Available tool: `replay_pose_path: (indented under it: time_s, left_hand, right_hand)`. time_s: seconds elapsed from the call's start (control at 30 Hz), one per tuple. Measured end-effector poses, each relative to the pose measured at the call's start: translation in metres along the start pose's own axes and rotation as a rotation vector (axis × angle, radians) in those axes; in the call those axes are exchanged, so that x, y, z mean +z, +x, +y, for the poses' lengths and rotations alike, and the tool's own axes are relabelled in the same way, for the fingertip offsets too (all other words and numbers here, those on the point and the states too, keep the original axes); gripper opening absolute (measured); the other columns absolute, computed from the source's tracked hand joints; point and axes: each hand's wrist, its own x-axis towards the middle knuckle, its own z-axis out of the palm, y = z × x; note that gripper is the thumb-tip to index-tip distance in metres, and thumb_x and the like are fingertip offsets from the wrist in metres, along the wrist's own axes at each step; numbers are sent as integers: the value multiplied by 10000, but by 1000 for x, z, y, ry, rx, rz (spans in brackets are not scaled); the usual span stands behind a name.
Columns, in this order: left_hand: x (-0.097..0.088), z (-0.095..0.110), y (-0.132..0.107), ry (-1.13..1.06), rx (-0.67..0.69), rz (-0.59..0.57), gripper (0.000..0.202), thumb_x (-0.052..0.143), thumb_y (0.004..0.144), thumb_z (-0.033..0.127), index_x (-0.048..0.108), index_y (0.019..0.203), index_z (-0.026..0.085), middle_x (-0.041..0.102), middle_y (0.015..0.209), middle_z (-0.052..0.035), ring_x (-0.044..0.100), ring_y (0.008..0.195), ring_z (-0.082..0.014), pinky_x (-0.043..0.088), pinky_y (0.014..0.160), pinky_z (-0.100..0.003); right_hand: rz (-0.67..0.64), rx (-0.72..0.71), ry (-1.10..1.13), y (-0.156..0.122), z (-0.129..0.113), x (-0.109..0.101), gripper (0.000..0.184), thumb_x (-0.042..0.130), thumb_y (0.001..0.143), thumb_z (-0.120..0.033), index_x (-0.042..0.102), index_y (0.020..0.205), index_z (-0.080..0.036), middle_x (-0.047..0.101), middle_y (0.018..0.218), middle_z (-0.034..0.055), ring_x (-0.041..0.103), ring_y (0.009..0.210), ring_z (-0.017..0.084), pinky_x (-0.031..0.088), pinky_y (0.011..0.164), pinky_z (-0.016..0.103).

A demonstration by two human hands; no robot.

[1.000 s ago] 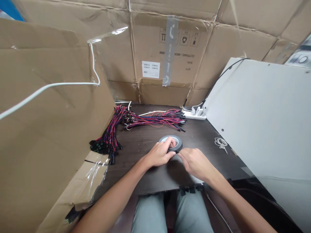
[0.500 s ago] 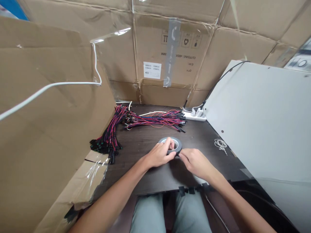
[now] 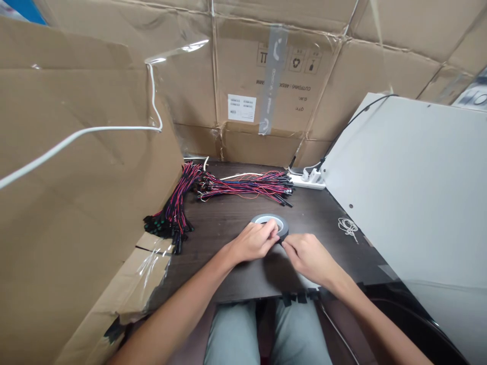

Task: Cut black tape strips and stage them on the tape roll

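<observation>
A roll of black tape (image 3: 284, 224) with a pale inner ring is held above the dark tabletop, in front of me. My left hand (image 3: 256, 240) is closed around its near-left side, with fingers curled over into the hole. My right hand (image 3: 309, 256) is closed at the roll's near-right edge, thumb and forefinger pinched together on the tape there. The two hands' fingertips are close together. The bit of tape between my right fingertips is mostly hidden.
Bundles of red and black wires (image 3: 247, 186) lie at the back and left (image 3: 177, 203). A white power strip (image 3: 310, 181) sits at back right, near a coiled white cord (image 3: 347, 227). Short black tape pieces (image 3: 294, 298) stick to the front edge. Cardboard (image 3: 95, 203) and a white panel (image 3: 418, 203) flank the table.
My left fingers have shifted on the roll, from gripping through its hole with the thumb out to a tighter curl at the near side. My right hand stays pinched at the edge.
</observation>
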Motion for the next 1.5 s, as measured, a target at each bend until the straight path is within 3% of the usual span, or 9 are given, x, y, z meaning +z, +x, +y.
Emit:
replay_pose_path:
  time_s: [0.17,0.87,0.97,1.03,1.17,1.27,1.33,1.37,1.5]
  left_hand:
    - [-1,5,0,-8,-65,-12,88,426,845,280,409,817,199,568,770,-4,455,632,-142,299,619,-280]
    - [-5,6,2,-115,-90,-34,180,447,840,298,332,749,193,495,724,23,386,617,-120,267,604,-260]
    - [-4,5,4,-142,-63,-19,213,472,826,280,314,715,191,461,672,32,360,589,-111,251,585,-258]
    - [-3,3,6,-148,-29,-18,238,481,817,252,299,676,189,421,625,36,337,571,-107,243,576,-257]
    - [-5,-5,7,-91,-57,59,287,462,831,213,274,617,182,318,564,43,262,534,-98,209,564,-263]
    - [-7,-9,5,-117,-59,78,285,476,831,209,283,623,179,342,579,46,283,545,-92,223,576,-254]
    - [-7,-9,5,-103,-46,60,272,474,829,200,288,631,179,353,586,45,288,549,-93,223,578,-253]
    - [-7,-9,5,-91,-40,47,267,469,831,199,289,635,180,354,587,44,285,547,-95,220,575,-255]
    - [-6,-7,7,-49,-22,-9,242,445,836,204,300,643,183,364,591,38,290,540,-105,217,566,-261]
  right_hand:
    - [19,68,150,1,2,-1,349,380,917,-180,490,585,-167,547,567,8,445,523,115,241,573,277]
    - [-13,48,25,0,5,-6,348,396,915,-153,559,607,-163,594,622,32,497,555,126,251,572,278]
    - [25,-51,3,-12,-21,5,339,392,889,-111,593,622,-168,595,613,70,496,533,155,267,527,291]
    - [62,-265,55,-25,-57,19,354,362,888,-105,624,664,-185,598,617,94,500,551,188,291,494,303]
    - [-4,-495,127,-43,-124,50,194,536,852,-279,618,682,-233,591,589,41,493,554,178,327,448,274]
    - [-4,-561,98,-50,-133,70,153,610,808,-288,602,722,-161,612,635,64,515,566,179,324,431,267]
    - [32,-448,247,-59,-126,85,197,543,863,-285,575,716,-158,609,649,41,521,560,153,361,470,252]
    - [67,-304,398,-65,-122,94,260,483,901,-288,552,683,-164,597,638,28,523,559,138,382,500,241]
    - [271,537,1109,-86,-113,124,465,368,947,-479,496,627,-166,483,513,-9,422,416,91,329,412,203]
